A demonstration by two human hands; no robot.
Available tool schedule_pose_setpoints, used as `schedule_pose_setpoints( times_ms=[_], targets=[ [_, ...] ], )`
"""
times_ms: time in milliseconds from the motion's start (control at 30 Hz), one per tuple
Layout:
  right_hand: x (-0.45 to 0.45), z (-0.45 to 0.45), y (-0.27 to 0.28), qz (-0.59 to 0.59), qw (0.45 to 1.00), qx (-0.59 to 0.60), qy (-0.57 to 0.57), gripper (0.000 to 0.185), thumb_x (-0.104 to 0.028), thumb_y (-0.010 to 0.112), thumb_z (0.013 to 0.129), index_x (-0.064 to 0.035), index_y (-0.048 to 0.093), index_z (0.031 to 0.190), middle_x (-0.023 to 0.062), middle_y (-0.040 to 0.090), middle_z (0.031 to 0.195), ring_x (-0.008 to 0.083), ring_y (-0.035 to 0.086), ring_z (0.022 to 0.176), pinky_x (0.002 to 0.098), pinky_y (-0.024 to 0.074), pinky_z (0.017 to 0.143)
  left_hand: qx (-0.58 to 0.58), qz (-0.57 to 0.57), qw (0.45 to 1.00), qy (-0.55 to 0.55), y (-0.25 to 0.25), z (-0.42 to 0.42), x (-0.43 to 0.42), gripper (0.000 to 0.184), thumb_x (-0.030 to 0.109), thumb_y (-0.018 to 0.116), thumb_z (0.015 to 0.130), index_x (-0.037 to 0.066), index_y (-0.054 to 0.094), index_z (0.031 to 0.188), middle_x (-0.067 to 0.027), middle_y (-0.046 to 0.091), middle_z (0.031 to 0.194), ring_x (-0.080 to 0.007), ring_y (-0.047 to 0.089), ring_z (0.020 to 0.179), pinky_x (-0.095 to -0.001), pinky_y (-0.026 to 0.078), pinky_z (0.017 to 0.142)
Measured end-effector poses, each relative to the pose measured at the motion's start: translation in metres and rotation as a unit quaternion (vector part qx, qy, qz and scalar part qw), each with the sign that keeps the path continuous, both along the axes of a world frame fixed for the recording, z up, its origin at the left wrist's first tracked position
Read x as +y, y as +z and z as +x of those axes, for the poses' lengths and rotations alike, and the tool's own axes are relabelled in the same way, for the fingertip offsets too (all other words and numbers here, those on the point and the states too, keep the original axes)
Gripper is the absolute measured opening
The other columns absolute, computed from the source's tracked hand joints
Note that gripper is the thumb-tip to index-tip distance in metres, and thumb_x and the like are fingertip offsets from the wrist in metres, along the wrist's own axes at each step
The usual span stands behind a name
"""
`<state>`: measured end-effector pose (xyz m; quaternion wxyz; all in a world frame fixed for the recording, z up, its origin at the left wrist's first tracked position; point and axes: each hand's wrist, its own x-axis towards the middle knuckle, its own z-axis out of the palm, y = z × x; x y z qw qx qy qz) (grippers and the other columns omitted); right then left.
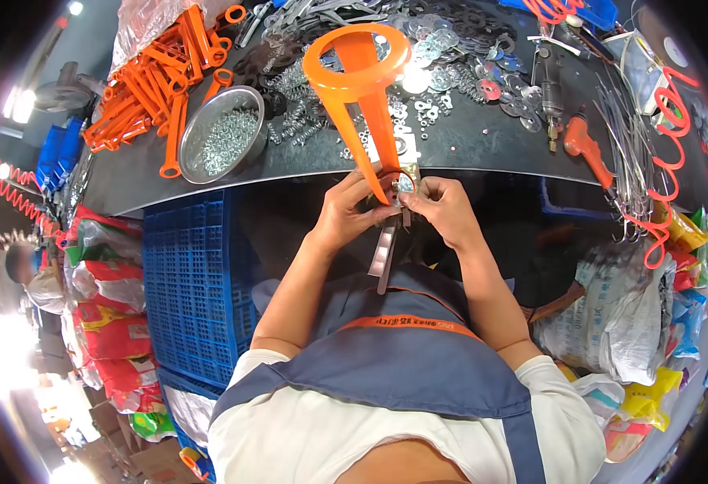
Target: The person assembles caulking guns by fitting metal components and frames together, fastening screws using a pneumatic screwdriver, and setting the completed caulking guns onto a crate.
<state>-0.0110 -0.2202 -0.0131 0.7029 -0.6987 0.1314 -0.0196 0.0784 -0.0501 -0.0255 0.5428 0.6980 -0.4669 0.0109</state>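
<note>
Close to the table's front edge, an orange frame with a wide ring on top (321, 77) stands slightly tilted, its narrow lower end between my hands. My left hand (344, 208) is closed around that lower end from the left side. Fingers bent in a pinch, my right hand (448, 211) meets it from the right, at a small shiny metal piece (405, 183). Whether that piece is in the fingertips or fixed to the frame, I cannot tell. Below the hands, a narrow metal strip (382, 256) hangs down towards the apron.
A steel bowl of small hardware (223, 133) stands left, beside piled orange handles (140, 97). Springs (293, 101) and metal discs (442, 48) lie across the back. To the right are an orange-handled tool (586, 145), long metal rods (632, 153) and a coiled red hose (676, 113). Blue crates (188, 282) stand lower left.
</note>
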Motion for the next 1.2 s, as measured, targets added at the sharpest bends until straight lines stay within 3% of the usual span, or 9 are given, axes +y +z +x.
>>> schedule_pose_setpoints(
  times_ms=[300, 500, 567, 700, 833, 967, 1033, 1133, 1200],
  targets=[
    [-0.054, -0.025, 0.014, -0.159, 0.978, -0.095, -0.095, 0.021, -0.017, 0.07, 0.082, 0.0014, 0.061, 0.077, 0.0035, 0.058, 0.063, 0.0068, 0.051, 0.058, 0.0251, 0.0421, 0.054, -0.074, 0.056, 0.994, 0.052, 0.038, 0.007, 0.046, 0.047, 0.004, 0.067, 0.073, 0.001, 0.057, 0.119, -0.0181, 0.051, 0.131, -0.0304, 0.049, 0.122, -0.041, 0.038, 0.102],
    [-0.227, -0.059, 0.027, -0.704, 0.653, -0.054, -0.273, 0.036, 0.003, 0.056, 0.074, 0.0013, 0.052, 0.109, 0.0191, 0.055, 0.107, 0.0371, 0.053, 0.101, 0.043, 0.0452, 0.084, -0.117, 0.111, 0.93, 0.331, 0.057, 0.103, 0.113, 0.039, 0.015, 0.07, 0.077, 0.001, 0.062, 0.112, -0.0173, 0.064, 0.111, -0.0317, 0.061, 0.103, -0.0383, 0.044, 0.094],
    [-0.276, -0.061, 0.007, -0.746, 0.626, -0.022, -0.224, 0.044, 0.006, 0.053, 0.071, 0.0043, 0.047, 0.114, 0.0208, 0.052, 0.113, 0.0405, 0.05, 0.106, 0.0455, 0.045, 0.087, -0.071, 0.225, 0.911, 0.339, 0.053, 0.141, 0.122, 0.038, 0.016, 0.069, 0.077, 0.0, 0.062, 0.111, -0.0182, 0.064, 0.108, -0.0323, 0.062, 0.1, -0.0375, 0.045, 0.09],
    [-0.306, -0.052, -0.003, -0.712, 0.68, 0.065, -0.161, 0.048, 0.003, 0.057, 0.068, 0.0036, 0.047, 0.114, 0.0229, 0.052, 0.113, 0.041, 0.05, 0.108, 0.0463, 0.0447, 0.09, -0.017, 0.408, 0.883, 0.23, 0.067, 0.165, 0.109, 0.036, 0.016, 0.069, 0.074, 0.001, 0.063, 0.107, -0.0209, 0.066, 0.1, -0.0344, 0.063, 0.093, -0.0371, 0.048, 0.083],
    [-0.321, -0.043, 0.013, -0.663, 0.722, 0.144, -0.135, 0.049, -0.004, 0.067, 0.061, 0.0044, 0.046, 0.105, 0.027, 0.056, 0.102, 0.0456, 0.056, 0.096, 0.0479, 0.0479, 0.085, 0.005, 0.363, 0.897, 0.252, 0.055, 0.171, 0.116, 0.032, 0.011, 0.068, 0.074, 0.002, 0.065, 0.104, -0.019, 0.068, 0.094, -0.0299, 0.066, 0.086, -0.0362, 0.05, 0.076],
    [-0.32, -0.048, 0.006, -0.646, 0.724, 0.132, -0.201, 0.047, -0.007, 0.07, 0.06, 0.0049, 0.048, 0.099, 0.0298, 0.058, 0.1, 0.0473, 0.057, 0.091, 0.0493, 0.0484, 0.081, 0.071, 0.264, 0.91, 0.312, 0.042, 0.18, 0.126, 0.018, 0.006, 0.066, 0.076, 0.001, 0.067, 0.094, -0.0111, 0.068, 0.079, -0.0135, 0.063, 0.067, -0.0269, 0.047, 0.061],
    [-0.311, -0.059, 0.017, -0.645, 0.727, 0.106, -0.211, 0.044, -0.006, 0.069, 0.06, 0.003, 0.048, 0.098, 0.0245, 0.059, 0.095, 0.0408, 0.061, 0.083, 0.0456, 0.0505, 0.074, 0.239, 0.027, 0.931, 0.274, 0.033, 0.197, 0.136, 0.013, 0.008, 0.065, 0.081, 0.001, 0.067, 0.091, -0.0047, 0.063, 0.071, -0.0113, 0.056, 0.061, -0.0246, 0.043, 0.055],
    [-0.278, -0.089, 0.052, -0.276, 0.921, 0.058, -0.267, 0.037, -0.005, 0.066, 0.067, -0.0016, 0.05, 0.1, 0.0121, 0.058, 0.087, 0.0209, 0.06, 0.07, 0.0335, 0.0494, 0.057, 0.418, -0.152, 0.867, 0.225, 0.038, 0.202, 0.148, 0.011, 0.011, 0.059, 0.088, 0.001, 0.061, 0.09, -0.0013, 0.052, 0.07, -0.0084, 0.043, 0.055, -0.0216, 0.036, 0.048],
    [-0.253, -0.105, 0.069, -0.085, 0.952, -0.007, -0.295, 0.031, -0.006, 0.062, 0.073, -0.0029, 0.052, 0.103, 0.0085, 0.059, 0.085, 0.0145, 0.06, 0.066, 0.0245, 0.0462, 0.049, 0.516, -0.253, 0.799, 0.179, 0.043, 0.204, 0.157, 0.014, 0.013, 0.056, 0.091, -0.001, 0.056, 0.09, -0.0052, 0.052, 0.077, -0.0076, 0.037, 0.052, -0.0191, 0.029, 0.043]
  ],
)
